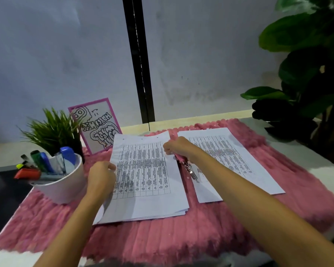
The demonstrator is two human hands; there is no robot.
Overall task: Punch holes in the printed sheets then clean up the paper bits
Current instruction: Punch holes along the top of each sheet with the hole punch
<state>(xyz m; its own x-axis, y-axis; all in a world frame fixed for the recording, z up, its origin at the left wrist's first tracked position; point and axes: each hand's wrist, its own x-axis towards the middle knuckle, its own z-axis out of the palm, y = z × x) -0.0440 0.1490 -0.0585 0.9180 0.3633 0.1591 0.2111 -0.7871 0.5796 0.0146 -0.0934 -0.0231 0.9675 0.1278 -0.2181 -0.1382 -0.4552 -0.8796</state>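
Pink shaggy mat (pixel 162 237) covers our surface. Far left: white cup (pixel 66 187) of markers, small green plant (pixel 52 130), framed drawing (pixel 96 126). Our left hand (pixel 100 176) pinches the left edge of the thick stack (pixel 143 189); thin, floppy sheets, best held at the edges, likely to slide apart. Our right hand (pixel 176 149) is closed on its far right corner, a metal punch (pixel 189 170) beside the wrist. Second stack (pixel 231 162) lies right. White bits cling in the pile.
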